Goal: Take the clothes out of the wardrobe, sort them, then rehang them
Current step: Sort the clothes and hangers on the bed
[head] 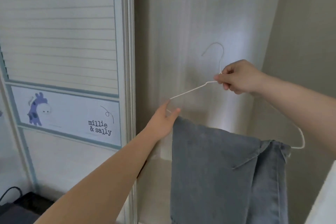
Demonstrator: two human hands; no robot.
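Grey-blue denim jeans (218, 169) are being held draped over the lower bar of a thin white wire hanger (189, 92), near the open pale wardrobe compartment (181, 23). The hanger's neck is being pinched by the right hand (240, 78). Its left end is being touched by straight fingers of the left hand (163, 120).

My right hand (238, 76) is up on the right, farther in. Its fingers are curled, and thumb and forefinger pinch the hanger (189, 91) at its neck. My right forearm (294, 100), bare, comes in from the right edge and slopes up to the wrist. My left hand (164, 118) is lower and to the left, fingers straight, thumb spread, tips at the hanger's left end. I cannot tell if they touch it. My left arm (109, 174), bare, stretches straight from the near bottom edge.
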